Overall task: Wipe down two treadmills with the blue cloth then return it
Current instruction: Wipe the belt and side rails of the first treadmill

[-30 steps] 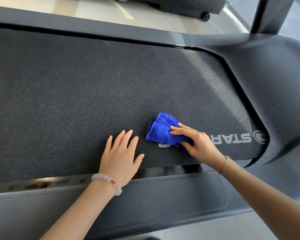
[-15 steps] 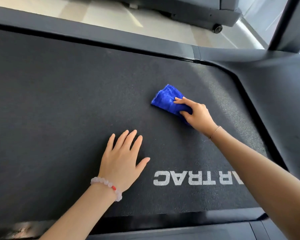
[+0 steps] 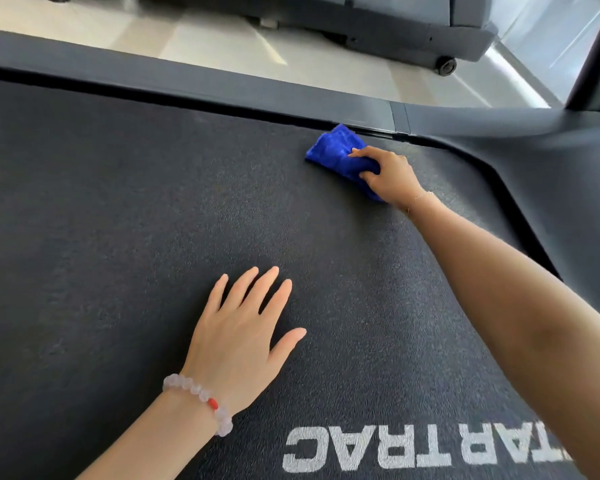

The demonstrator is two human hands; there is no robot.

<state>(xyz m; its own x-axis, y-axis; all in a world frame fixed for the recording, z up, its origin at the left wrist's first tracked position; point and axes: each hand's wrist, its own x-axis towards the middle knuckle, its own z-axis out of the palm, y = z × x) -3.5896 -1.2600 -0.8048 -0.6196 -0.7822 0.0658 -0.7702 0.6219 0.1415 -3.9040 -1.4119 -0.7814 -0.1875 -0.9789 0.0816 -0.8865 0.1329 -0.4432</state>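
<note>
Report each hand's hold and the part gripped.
Right hand grips the blue cloth by its near end; left hand holds nothing, flat on the treadmill belt.

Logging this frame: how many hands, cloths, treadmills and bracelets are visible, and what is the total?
Hands: 2, left hand and right hand
Cloths: 1, blue cloth
Treadmills: 2, near treadmill and far treadmill, of which only the base shows
Bracelets: 2, beaded bracelet and thin bracelet
Total: 7

The left hand [image 3: 238,341] lies flat, palm down, fingers spread. The right hand [image 3: 390,174], on a forward-stretched arm, curls its fingers round a folded blue cloth [image 3: 336,150].
</note>
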